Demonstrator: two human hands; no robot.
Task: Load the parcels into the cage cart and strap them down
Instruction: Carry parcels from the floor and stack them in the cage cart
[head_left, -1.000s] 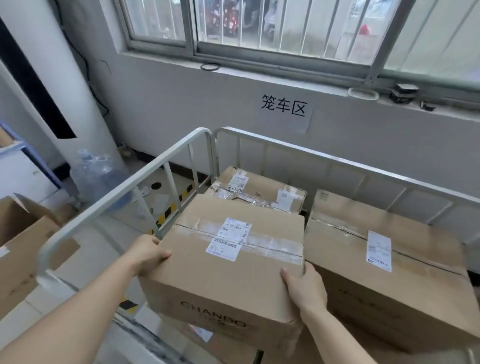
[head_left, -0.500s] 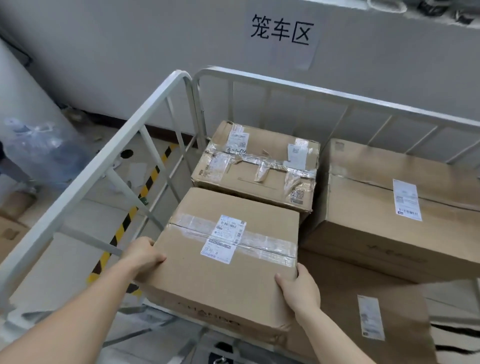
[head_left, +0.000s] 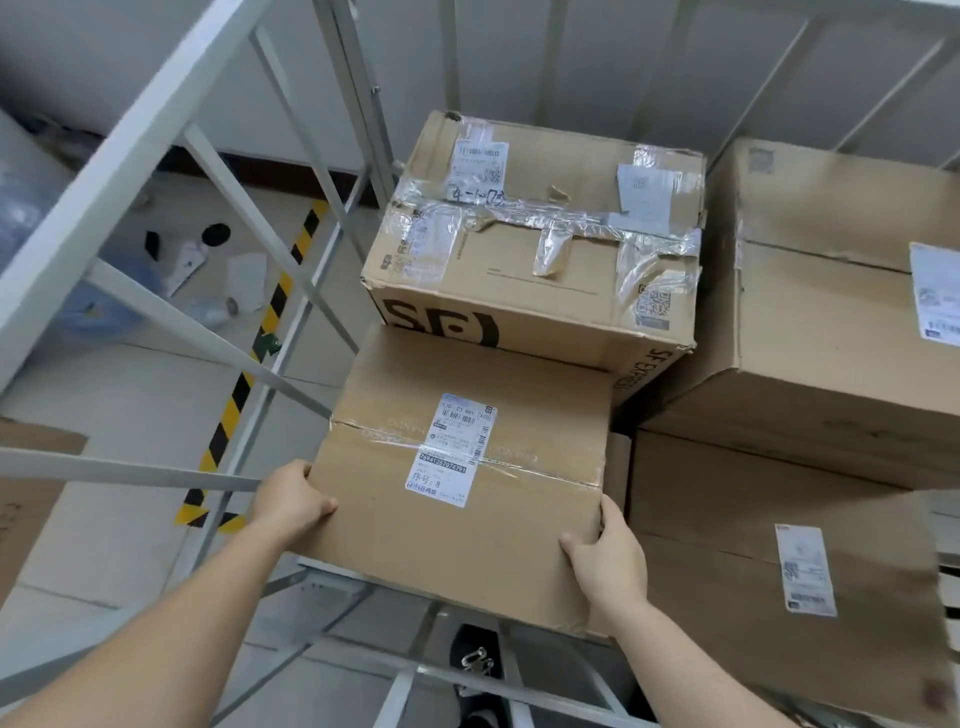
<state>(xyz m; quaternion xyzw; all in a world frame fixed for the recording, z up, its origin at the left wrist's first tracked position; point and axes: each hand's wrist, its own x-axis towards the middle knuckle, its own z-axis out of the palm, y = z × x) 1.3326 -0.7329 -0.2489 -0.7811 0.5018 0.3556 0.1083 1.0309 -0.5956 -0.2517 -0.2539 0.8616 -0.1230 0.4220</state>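
Parcel (head_left: 467, 478) gripped at its near corners by left hand (head_left: 291, 501) and right hand (head_left: 608, 564), inside cage cart (head_left: 104, 176).

The held parcel (head_left: 467, 467) sits inside the cage cart (head_left: 119, 150), at its near left corner, just beside the cart's left side rails. The left hand (head_left: 291, 501) is on the parcel's near left edge; the right hand (head_left: 610, 561) is on its near right corner. Directly behind it, touching and standing higher, is the SF Express box (head_left: 540, 249). To the right of that box stands a large carton (head_left: 831, 312), stacked on a lower carton (head_left: 753, 571) that lies just right of the held parcel. Outside the cart, to the left, hazard tape (head_left: 260, 338) runs along the floor (head_left: 130, 389).
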